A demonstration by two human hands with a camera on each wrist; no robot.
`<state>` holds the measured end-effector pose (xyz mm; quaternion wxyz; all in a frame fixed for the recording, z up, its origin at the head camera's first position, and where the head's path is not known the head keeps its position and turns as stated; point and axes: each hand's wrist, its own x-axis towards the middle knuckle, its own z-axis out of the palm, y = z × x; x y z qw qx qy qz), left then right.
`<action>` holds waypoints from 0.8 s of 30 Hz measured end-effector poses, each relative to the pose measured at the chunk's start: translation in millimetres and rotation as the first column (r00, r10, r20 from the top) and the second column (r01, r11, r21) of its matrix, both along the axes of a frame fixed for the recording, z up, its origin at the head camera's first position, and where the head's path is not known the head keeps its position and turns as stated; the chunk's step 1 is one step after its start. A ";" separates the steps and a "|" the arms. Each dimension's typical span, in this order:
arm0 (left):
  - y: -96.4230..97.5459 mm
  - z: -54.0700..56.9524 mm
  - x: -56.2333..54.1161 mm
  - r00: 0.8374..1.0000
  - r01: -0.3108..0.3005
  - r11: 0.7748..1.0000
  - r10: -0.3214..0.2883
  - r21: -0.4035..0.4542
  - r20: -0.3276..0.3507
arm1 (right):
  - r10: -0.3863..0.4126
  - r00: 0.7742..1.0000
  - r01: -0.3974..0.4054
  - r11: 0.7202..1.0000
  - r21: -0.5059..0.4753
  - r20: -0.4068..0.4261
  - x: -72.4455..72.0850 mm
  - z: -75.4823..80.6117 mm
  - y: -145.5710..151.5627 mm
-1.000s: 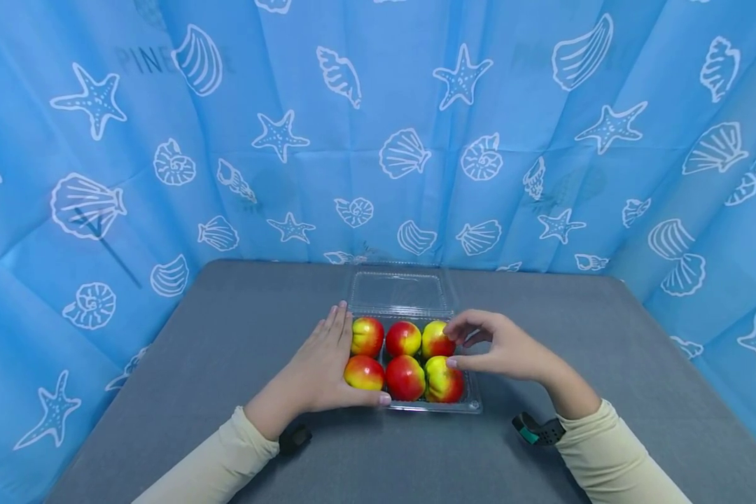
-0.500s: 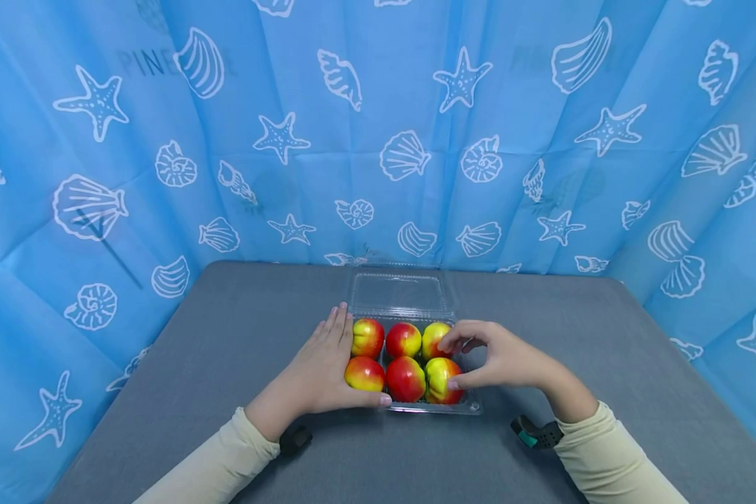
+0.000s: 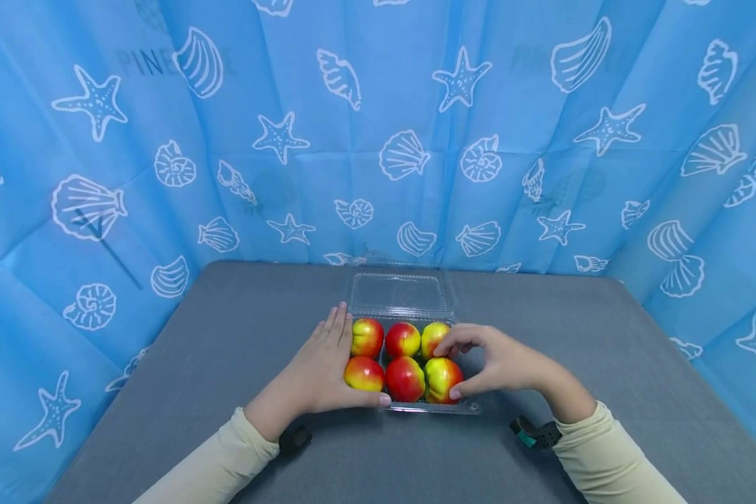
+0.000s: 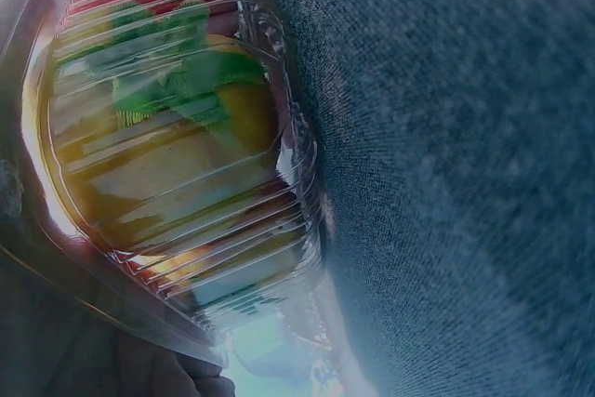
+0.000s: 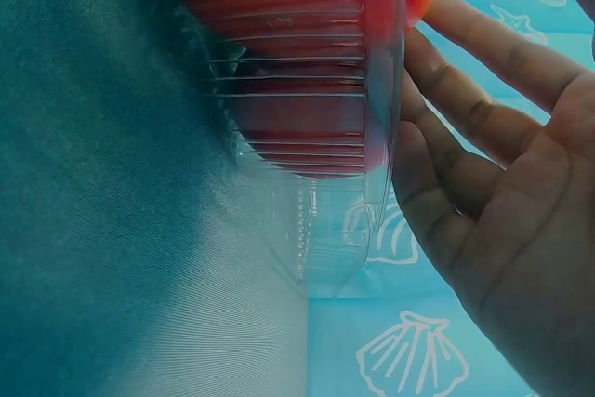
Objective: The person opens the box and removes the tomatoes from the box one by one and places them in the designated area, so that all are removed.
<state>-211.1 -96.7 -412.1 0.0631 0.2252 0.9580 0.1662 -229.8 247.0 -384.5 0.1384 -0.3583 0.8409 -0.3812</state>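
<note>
A clear plastic clamshell box (image 3: 431, 407) holds two rows of glossy red-and-yellow peaches (image 3: 404, 379), its lid (image 3: 400, 294) folded open towards the back. My left hand (image 3: 321, 371) lies along the box's left side, fingers straight and thumb stretched along the front edge. With bent fingers behind and the thumb in front, my right hand (image 3: 500, 360) grips the front right peach (image 3: 439, 378), which sits in the box. Fingers (image 5: 474, 109) reach over the rim in the right wrist view. Green leaves (image 4: 186, 72) show through the ribbed wall in the left wrist view.
A grey cloth-covered table (image 3: 258, 301) lies under the box. Behind and around it hangs a blue curtain (image 3: 378, 189) printed with white shells and starfish. Dark bands (image 3: 537, 432) are worn on both wrists.
My right hand has come down and slightly forward, its fingers moving in behind the front right peach and its thumb to the front of it. My left hand has stayed still.
</note>
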 end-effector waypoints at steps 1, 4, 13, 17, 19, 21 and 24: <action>0.1 -0.1 0.0 1.000 -0.002 1.000 0.002 0.000 0.001 | 0.004 1.000 -0.004 1.000 0.000 0.004 0.2 0.3 0.0; 0.6 0.2 0.4 1.000 -0.006 1.000 0.006 0.001 0.005 | 0.006 1.000 -0.006 1.000 0.003 0.023 0.8 1.4 -0.5; 1.1 1.4 0.7 1.000 -0.007 1.000 0.007 0.000 0.001 | -0.012 0.998 0.011 1.000 0.023 0.054 2.4 3.5 -2.2; 1.2 1.3 0.3 1.000 -0.005 1.000 0.005 0.002 0.000 | -0.012 0.999 0.011 1.000 0.023 0.045 2.8 3.5 -2.7; 1.1 1.5 0.7 1.000 -0.004 1.000 0.004 -0.003 0.000 | -0.008 0.999 0.007 1.000 0.019 0.037 3.3 3.6 -2.8; 0.9 1.4 0.8 1.000 -0.003 1.000 0.003 -0.004 0.001 | -0.003 1.000 0.003 1.000 0.014 0.029 3.6 3.3 -2.7; 0.6 0.7 0.9 1.000 -0.004 1.000 0.004 -0.004 -0.001 | 0.002 1.000 -0.002 1.000 0.007 0.023 3.6 2.6 -2.6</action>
